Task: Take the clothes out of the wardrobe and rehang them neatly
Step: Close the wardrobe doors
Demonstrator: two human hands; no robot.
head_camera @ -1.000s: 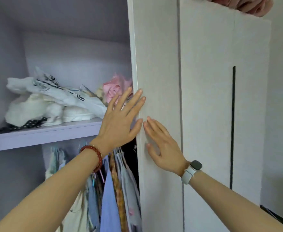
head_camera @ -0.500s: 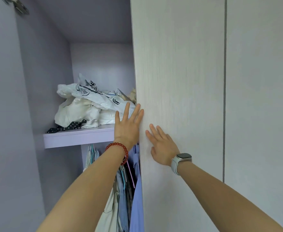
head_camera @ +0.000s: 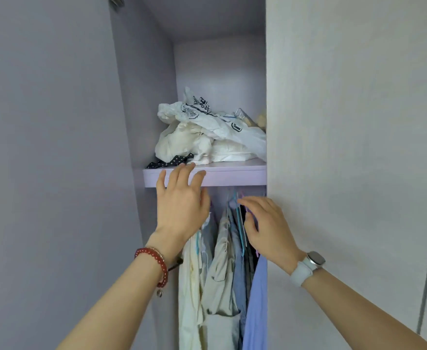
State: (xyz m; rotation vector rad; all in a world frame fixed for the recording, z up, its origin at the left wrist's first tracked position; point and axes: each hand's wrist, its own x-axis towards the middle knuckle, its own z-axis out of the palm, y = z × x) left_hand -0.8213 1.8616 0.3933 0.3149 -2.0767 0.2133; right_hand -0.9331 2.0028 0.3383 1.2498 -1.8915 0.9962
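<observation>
The wardrobe stands open in a narrow gap. Several hanging garments (head_camera: 222,269), cream, beige, blue and lilac, hang packed under a lilac shelf (head_camera: 232,174). My left hand (head_camera: 180,205), with a red bead bracelet on its wrist, is spread open in front of the shelf edge and holds nothing. My right hand (head_camera: 268,228), with a white watch on its wrist, has its fingers apart at the tops of the coloured hangers (head_camera: 239,210); whether it touches them I cannot tell.
A heap of crumpled white clothes and a printed plastic bag (head_camera: 207,132) lies on the shelf, with a dark dotted cloth (head_camera: 172,160) at its front. The pale wardrobe door (head_camera: 346,173) fills the right. A lilac panel (head_camera: 55,173) walls off the left.
Both hands left the door's edge and moved left and down into the opening, now in front of the shelf and hangers. The view shifted, with more of the hanging clothes showing.
</observation>
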